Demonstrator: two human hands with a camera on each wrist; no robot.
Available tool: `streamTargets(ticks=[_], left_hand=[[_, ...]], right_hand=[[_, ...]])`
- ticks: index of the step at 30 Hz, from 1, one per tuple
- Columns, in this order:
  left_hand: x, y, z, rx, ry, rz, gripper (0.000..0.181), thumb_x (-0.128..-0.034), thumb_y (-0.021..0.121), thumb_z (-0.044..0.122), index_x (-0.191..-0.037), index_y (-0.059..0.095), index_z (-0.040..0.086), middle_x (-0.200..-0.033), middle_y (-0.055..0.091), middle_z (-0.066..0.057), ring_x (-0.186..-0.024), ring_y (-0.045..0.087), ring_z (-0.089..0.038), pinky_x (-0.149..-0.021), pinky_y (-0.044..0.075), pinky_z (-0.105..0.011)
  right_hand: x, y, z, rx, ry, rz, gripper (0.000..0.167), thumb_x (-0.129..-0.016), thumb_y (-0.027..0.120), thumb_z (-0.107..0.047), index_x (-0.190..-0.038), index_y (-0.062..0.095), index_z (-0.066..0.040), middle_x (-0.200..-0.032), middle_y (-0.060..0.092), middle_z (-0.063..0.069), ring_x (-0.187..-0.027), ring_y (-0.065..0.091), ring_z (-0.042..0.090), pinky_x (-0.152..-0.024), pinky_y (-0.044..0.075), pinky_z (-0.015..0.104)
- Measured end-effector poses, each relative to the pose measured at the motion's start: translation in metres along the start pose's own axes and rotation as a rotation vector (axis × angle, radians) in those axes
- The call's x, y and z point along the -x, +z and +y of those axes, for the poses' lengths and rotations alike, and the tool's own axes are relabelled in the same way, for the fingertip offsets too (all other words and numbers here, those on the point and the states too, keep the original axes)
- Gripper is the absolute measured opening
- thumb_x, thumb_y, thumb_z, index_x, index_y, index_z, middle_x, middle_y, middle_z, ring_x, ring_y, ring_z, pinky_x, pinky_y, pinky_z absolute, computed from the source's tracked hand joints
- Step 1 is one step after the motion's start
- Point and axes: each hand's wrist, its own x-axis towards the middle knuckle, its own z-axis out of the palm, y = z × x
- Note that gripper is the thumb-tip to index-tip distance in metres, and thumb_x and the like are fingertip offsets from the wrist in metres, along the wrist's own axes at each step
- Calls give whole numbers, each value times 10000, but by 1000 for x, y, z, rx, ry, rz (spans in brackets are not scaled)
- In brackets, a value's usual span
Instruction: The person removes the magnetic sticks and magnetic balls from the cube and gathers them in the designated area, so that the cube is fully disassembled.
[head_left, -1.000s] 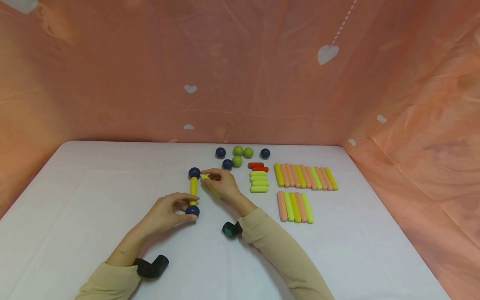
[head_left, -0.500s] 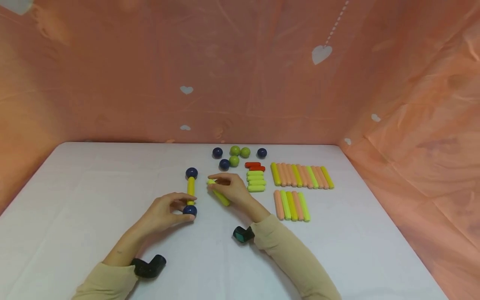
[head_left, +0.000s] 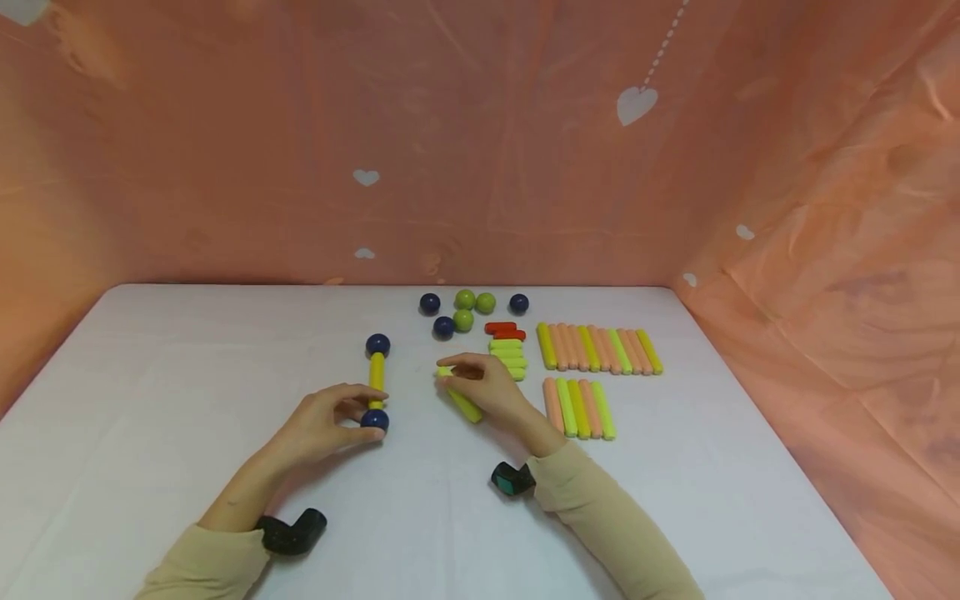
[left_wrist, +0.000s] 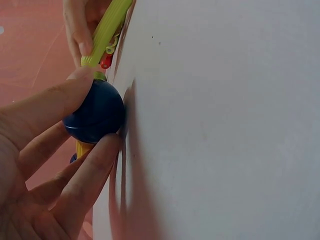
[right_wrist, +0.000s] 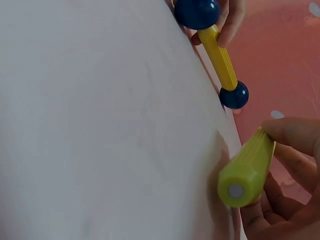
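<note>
My left hand [head_left: 318, 423] grips the near dark blue ball [head_left: 375, 420] between thumb and fingers. A yellow ridged rod [head_left: 377, 371] runs from that ball to a second blue ball [head_left: 378, 344] at its far end. To the right of them, my right hand [head_left: 498, 392] pinches a yellow-green ridged rod [head_left: 467, 407], held aslant and apart from the balls. In the right wrist view, a grey disc [right_wrist: 235, 191] shows in the end of this yellow-green rod [right_wrist: 245, 170].
Loose blue balls [head_left: 430, 303] and green balls [head_left: 465, 299] lie at the back. Beyond my right hand are red short rods [head_left: 501, 327] and yellow-green short rods [head_left: 506, 343]. Two rows of longer coloured rods [head_left: 600, 347] lie at the right.
My right hand has moved right and slightly nearer with the yellow-green rod, away from the far blue ball. My left hand keeps its hold on the near ball; the head view has shifted slightly.
</note>
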Motion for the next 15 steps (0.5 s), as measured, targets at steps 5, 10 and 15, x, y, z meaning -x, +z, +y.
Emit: streamTargets(ticks=[5,10,15], left_hand=[[0,-2,-1,4,-3,1,473,-766,810,267,-1182,652,106,-997,674,-20,-926,627,-174,-824,483,-382],[0,-2,-1,-5,-6,-9,481,-766,810,284,-1186,650,114,-994,676,-14,-931,624,-172,-836,471,-402],[-1,-1,0,-6,-8,-14,485,-763,811,285,-1188,649,116,-978,674,-7,-936,629,-180,-842,465,-416]], right_hand=[[6,-11,2,8,12,18,270,-885,681,-128,-1154,694,-109,-1013,644,62,-899,566,153,-760,479,223],[12,-22,4,28,8,54,267,-881,690,-136,-1148,697,-113,-1003,640,56,-890,565,155,-746,472,225],[15,-32,8,-27,33,70,285,-883,686,-120,-1165,683,-80,-1036,631,70,-896,552,169,-723,468,223]])
